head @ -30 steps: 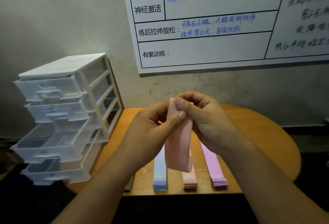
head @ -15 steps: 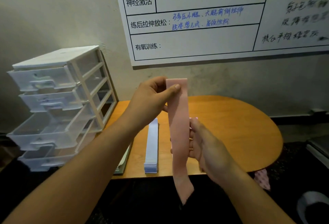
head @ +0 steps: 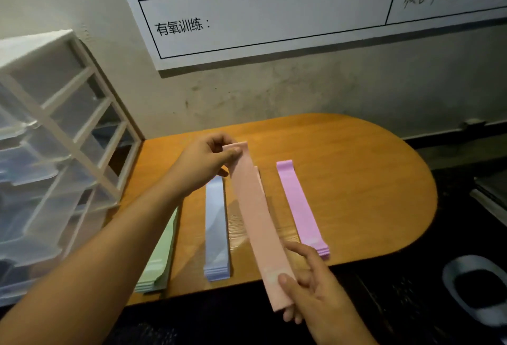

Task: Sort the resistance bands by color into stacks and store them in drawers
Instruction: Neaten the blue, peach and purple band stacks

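- Skew risk: left hand [head: 203, 163] and right hand [head: 310, 287] each pinch one end of the pink band [head: 255, 221], angled over the pink stack [head: 257, 173]
- Near end overhangs the table [head: 356, 180], so it may slide off

My left grip [head: 204, 163] and my right grip [head: 315, 289] are bare, and so are both wrists. My left forearm [head: 109, 248] shows bare along its whole length, broadening toward the lower left corner, where it passes out of view. Of my right forearm [head: 348, 331] only a short bare stretch past the wrist shows, at the bottom edge. The nail on my left thumb [head: 236, 150] is short and rounded; the nail on my right thumb [head: 282, 280] looks the same, trimmed close.
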